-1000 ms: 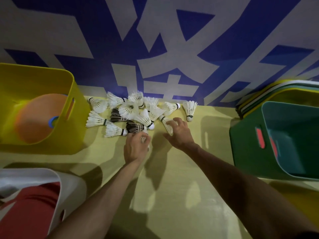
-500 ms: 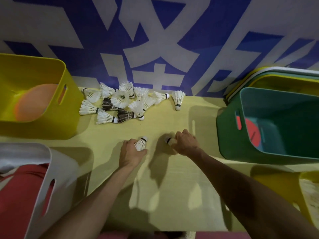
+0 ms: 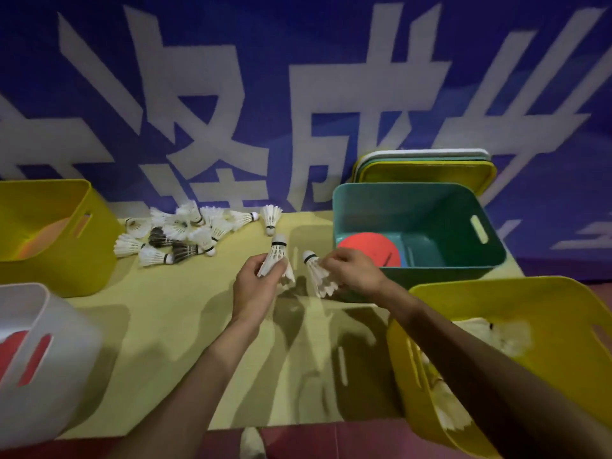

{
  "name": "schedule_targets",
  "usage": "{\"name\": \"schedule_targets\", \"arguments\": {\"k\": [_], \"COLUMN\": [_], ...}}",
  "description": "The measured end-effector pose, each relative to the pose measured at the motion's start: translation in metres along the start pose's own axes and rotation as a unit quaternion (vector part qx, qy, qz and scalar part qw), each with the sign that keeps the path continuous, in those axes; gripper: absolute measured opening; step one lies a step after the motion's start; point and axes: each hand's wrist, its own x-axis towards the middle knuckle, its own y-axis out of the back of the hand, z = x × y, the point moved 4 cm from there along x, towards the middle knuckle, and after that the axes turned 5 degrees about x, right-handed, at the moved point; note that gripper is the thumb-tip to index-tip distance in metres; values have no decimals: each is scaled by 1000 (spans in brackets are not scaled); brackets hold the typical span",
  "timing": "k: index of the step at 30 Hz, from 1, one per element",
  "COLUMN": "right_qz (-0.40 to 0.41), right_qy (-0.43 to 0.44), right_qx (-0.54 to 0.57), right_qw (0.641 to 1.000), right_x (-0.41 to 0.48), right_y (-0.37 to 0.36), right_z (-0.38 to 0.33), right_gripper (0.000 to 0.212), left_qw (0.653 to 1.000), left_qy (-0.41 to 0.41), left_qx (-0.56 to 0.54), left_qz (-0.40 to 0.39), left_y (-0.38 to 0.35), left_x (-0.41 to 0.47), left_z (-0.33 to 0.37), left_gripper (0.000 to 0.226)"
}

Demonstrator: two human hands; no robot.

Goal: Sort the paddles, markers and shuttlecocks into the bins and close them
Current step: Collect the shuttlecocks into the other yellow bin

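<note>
Shuttlecocks lie blurred in the yellow bin, below and to the right of the right grip. Just beyond that grip stands the open green bin with a red disc inside. Up and to the left of the left grip, a loose pile rests on the bench. The left grip curls round the left shuttlecock, the right grip pinches the right shuttlecock; the two are close together but apart, with their corks pointing away.
</note>
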Motion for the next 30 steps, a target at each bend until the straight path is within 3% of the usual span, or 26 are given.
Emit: {"name": "schedule_targets", "arguments": {"k": [6, 9, 15, 24, 30], "right_qz": [32, 43, 72, 79, 59], "right_qy": [16, -8, -44, -88, -87], "right_qx": [98, 94, 83, -56, -145], "right_qw": [995, 995, 993, 991, 984], "right_x": [-64, -91, -136, -157, -148], "right_y": [99, 144, 207, 246, 236], "right_z": [17, 36, 82, 133, 127], "right_gripper": [9, 23, 17, 32, 30], "left_qw": [995, 988, 960, 925, 925], "left_qy": [-69, -93, -103, -121, -129], "left_qx": [9, 35, 84, 205, 180], "left_qz": [-74, -122, -247, -296, -308], "left_y": [-79, -120, -192, -236, -228], "left_x": [-67, -99, -143, -167, -164], "left_z": [52, 70, 77, 75, 75], "left_gripper": [35, 31, 24, 33, 28]}}
